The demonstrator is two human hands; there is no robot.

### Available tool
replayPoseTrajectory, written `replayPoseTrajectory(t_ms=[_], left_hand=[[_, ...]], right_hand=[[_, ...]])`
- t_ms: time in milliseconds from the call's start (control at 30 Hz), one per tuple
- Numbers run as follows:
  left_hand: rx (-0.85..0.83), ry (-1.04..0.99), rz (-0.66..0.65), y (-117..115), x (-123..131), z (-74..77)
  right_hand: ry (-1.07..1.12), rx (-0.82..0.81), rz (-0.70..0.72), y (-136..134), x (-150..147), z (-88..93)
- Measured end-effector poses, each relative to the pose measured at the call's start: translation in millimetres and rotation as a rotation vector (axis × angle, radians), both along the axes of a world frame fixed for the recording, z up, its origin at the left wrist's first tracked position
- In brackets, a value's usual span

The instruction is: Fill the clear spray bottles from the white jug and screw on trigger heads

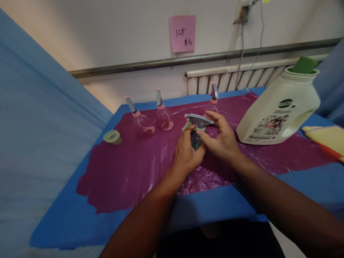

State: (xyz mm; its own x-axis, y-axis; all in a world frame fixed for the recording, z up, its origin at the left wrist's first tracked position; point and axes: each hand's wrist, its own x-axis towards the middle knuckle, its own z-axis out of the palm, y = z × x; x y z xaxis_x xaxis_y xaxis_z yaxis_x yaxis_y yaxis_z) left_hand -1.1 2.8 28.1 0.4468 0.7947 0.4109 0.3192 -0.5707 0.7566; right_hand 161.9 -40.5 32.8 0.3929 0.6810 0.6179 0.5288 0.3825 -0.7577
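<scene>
Both hands are on a small spray bottle (198,141) with a grey trigger head and a pale collar, standing over the purple plastic sheet. My left hand (186,148) is wrapped round its clear body, which looks bluish inside and is mostly covered by fingers. At the collar, the thumb of my right hand (221,138) presses from the near side, its fingers curving behind the head. Just beyond them stands another spray bottle (214,102) with a pink collar, partly hidden. Two similar pink-collared bottles, one upright (164,118) and one leaning (142,125), are to the left.
A pale green cup (112,137) sits at the left. At the right stands a large cream detergent jug (268,104) with a green piece in its mouth, beside a yellow cloth (326,138). The purple sheet (129,179) covers a blue table (61,215); a metal rail (150,65) runs behind.
</scene>
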Motion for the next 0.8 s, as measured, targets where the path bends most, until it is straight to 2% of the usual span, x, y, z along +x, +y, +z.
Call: replayPoseTrajectory(t_ms=[367, 600, 800], left_hand=[[-0.12, -0.007, 0.051, -5.8, -0.6, 4.3], [-0.136, -0.002, 0.062, -4.2, 0.4, 5.2], [-0.097, -0.013, 0.027, -3.0, 0.3, 0.0]], right_hand=[[0.01, 0.011, -0.029, 0.4, -3.4, 3.2], [0.018, -0.032, 0.076, -5.8, -5.7, 6.7], [0.016, -0.027, 0.0, -1.2, -4.3, 4.2]])
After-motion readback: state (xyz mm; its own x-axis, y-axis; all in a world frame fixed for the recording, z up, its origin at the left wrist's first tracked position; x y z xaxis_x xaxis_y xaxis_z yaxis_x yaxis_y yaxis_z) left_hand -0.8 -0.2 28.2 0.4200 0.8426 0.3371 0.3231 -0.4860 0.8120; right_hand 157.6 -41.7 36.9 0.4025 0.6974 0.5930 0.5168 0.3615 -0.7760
